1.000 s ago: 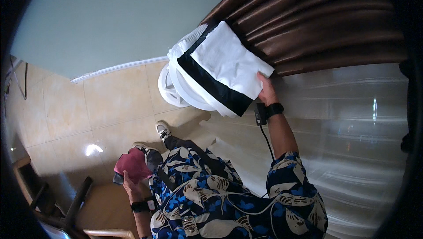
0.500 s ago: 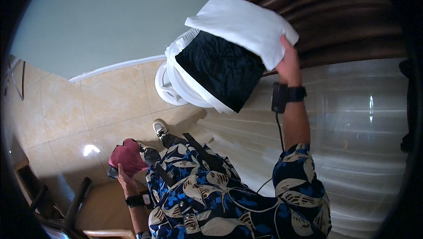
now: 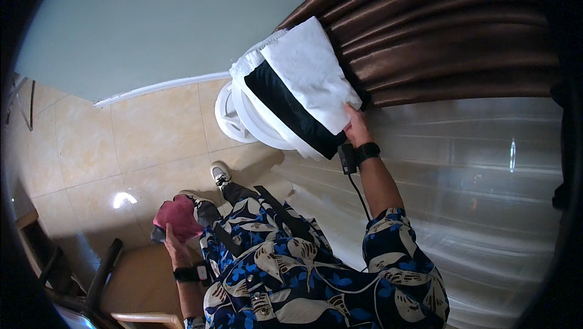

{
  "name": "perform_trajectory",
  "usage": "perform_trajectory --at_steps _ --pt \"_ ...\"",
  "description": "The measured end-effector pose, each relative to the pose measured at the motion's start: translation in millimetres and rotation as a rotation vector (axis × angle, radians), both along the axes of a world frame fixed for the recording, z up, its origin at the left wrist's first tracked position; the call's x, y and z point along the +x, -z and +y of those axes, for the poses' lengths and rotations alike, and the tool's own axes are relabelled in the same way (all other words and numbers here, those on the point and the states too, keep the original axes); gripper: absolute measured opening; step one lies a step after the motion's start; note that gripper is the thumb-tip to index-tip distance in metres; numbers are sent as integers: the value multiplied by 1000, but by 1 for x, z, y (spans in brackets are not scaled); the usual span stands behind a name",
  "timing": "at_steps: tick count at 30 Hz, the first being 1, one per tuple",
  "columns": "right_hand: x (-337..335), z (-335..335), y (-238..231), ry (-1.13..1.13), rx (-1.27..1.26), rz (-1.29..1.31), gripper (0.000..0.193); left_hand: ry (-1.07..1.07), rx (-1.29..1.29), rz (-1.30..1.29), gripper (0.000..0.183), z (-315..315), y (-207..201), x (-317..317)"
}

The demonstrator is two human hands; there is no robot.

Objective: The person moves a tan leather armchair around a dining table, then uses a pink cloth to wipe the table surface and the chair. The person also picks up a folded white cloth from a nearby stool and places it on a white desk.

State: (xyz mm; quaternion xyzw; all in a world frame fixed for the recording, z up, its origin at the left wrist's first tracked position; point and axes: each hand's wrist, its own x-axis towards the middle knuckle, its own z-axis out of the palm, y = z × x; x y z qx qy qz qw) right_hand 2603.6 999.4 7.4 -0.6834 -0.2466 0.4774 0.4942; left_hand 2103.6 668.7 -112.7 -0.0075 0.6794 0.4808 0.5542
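Observation:
A folded white cloth (image 3: pixel 306 71) lies across a folded black cloth (image 3: pixel 285 107). My right hand (image 3: pixel 355 125) grips the white cloth by its near right corner, fingers partly hidden at its edge. Under the black cloth are more folded white cloths (image 3: pixel 245 65), stacked on a round white stand (image 3: pixel 267 135). Low on the left, my left hand (image 3: pixel 174 244) is closed on a pink and grey cloth (image 3: pixel 178 220), away from the stack. Its fingers are mostly behind the cloth. Both wrists wear black bands, the right one with a small box and cable.
A brown satin curtain (image 3: pixel 449 37) hangs right beside the stack, with a sheer white curtain (image 3: pixel 449 189) nearer me. Behind the stand is a pale wall (image 3: pixel 152 25). A wooden chair with a brown seat (image 3: pixel 136 283) stands at the lower left on the tiled floor (image 3: pixel 158 122).
My right hand has moved down and to the left, lowering the white cloth from above onto the black one. My left hand has barely moved and keeps the pink and grey cloth.

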Motion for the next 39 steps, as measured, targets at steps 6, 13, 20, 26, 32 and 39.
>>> perform_trajectory --at_steps 6,13,20,26,32,39 --pt "-16 -7 -42 -16 81 163 44 -90 -16 -64 57 16 -14 6" --pt "28 -29 -7 -77 -44 15 41 -124 -31 -98 56 16 -13 16" --pt "21 -32 -31 -77 -116 105 42 9 -4 55 57 -17 22 17" --pt "6 -8 -39 -9 -58 214 44 -162 -81 -132 59 28 -19 26" --pt "-46 44 -126 -25 112 156 41 -162 -70 -157 58 8 19 18" --pt "-25 25 -143 -112 183 -66 44 24 29 55 58 14 13 24"
